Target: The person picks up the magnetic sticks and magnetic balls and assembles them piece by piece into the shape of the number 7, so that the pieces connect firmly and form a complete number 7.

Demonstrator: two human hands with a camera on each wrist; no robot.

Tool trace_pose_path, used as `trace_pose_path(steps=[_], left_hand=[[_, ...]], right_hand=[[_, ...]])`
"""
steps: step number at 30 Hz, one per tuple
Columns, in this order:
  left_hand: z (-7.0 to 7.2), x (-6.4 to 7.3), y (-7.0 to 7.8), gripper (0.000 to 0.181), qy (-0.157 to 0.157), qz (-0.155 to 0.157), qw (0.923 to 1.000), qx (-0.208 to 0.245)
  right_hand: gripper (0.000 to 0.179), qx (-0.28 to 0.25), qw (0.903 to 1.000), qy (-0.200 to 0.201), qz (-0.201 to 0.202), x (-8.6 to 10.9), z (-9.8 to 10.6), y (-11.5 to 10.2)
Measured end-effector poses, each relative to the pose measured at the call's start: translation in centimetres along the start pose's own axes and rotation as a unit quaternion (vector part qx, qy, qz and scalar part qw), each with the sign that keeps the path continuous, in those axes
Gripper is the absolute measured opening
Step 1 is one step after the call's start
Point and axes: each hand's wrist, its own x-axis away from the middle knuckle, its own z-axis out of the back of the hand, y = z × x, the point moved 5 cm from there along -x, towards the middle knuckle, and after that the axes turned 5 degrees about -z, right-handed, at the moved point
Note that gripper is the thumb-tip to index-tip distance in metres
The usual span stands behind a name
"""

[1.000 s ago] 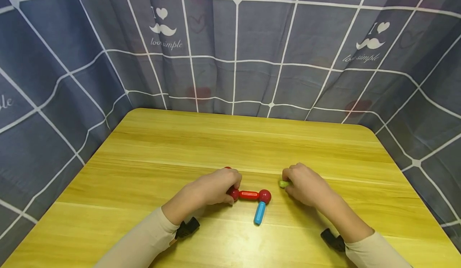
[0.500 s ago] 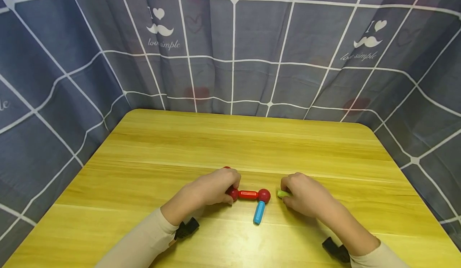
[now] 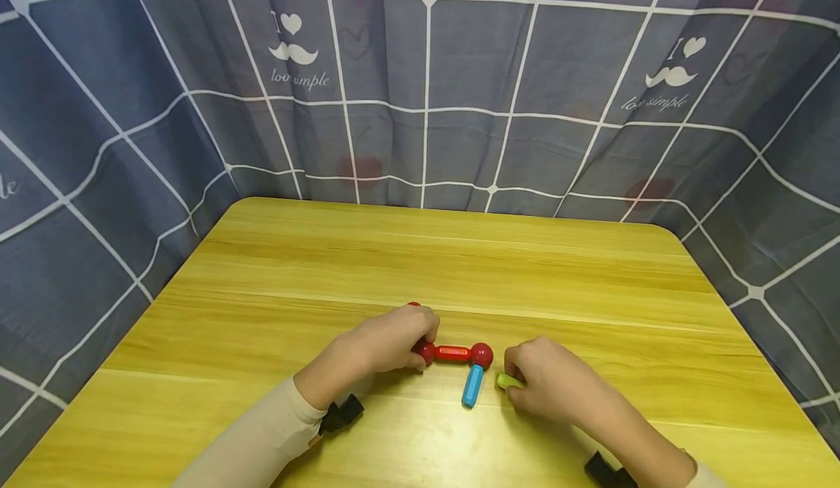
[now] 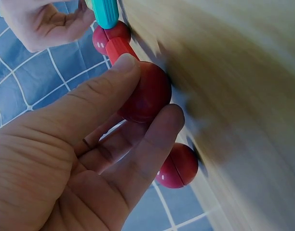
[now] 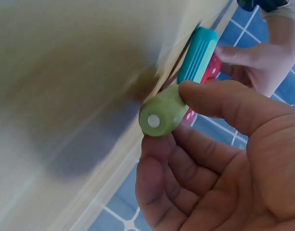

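My left hand (image 3: 387, 338) pinches a red ball (image 4: 148, 94) between thumb and fingertip. A red rod (image 3: 453, 354) runs right from that ball to another red ball (image 3: 482, 355). From there a blue rod (image 3: 472, 386) points toward the person. Beyond the left fingers lies a further red ball (image 4: 180, 166), mostly hidden from the head view. My right hand (image 3: 554, 382) pinches a short green magnetic rod (image 5: 162, 111) with a pale round spot on its end. This rod is just right of the blue one, its tip toward it.
The yellow wood-grain table (image 3: 315, 247) has rounded far corners. A grey-blue checked curtain (image 3: 459, 72) hangs along its back and both sides. Black wrist mounts sit under the left wrist (image 3: 343, 413) and the right wrist (image 3: 607, 470).
My right hand has come nearer the person and slightly left with the green rod, from beyond the right red ball to beside the blue rod. The left hand stays on its ball.
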Motion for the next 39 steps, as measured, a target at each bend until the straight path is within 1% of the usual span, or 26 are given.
trace_pose_path(steps=[4, 10, 14, 18, 26, 31, 34, 39], left_hand=[[0.0, 0.0, 0.0, 0.027, 0.0, 0.0, 1.0, 0.001], [0.0, 0.0, 0.0, 0.026, 0.0, 0.001, 1.0, 0.007], [0.0, 0.0, 0.0, 0.026, -0.001, 0.005, 1.0, 0.007], [0.1, 0.0, 0.1, 0.026, -0.002, 0.008, 1.0, 0.003], [0.1, 0.0, 0.1, 0.027, -0.001, 0.003, 1.0, -0.001], [0.1, 0.0, 0.1, 0.027, 0.001, 0.004, 1.0, -0.002], [0.1, 0.0, 0.2, 0.027, 0.001, 0.004, 1.0, -0.001], [0.0, 0.0, 0.1, 0.027, -0.002, 0.006, 1.0, -0.002]], right_hand=[[0.023, -0.015, 0.9998, -0.009, 0.009, 0.3, -0.4, -0.6], [0.023, -0.016, 0.9996, -0.021, 0.013, 0.3, -1.0, -1.5], [0.024, -0.026, 0.9991, -0.029, 0.018, 0.4, -1.2, -1.9], [0.025, -0.05, 0.9978, -0.038, 0.02, 0.5, -1.4, -2.2], [0.029, -0.107, 0.9923, -0.061, 0.014, 0.6, -2.0, -2.9], [0.039, -0.099, 0.9924, -0.073, 0.005, 0.7, -2.5, -3.3], [0.046, -0.092, 0.9926, -0.078, 0.008, 0.9, -2.8, -3.6], [0.052, -0.093, 0.9923, -0.082, 0.01, 0.9, -3.1, -4.0]])
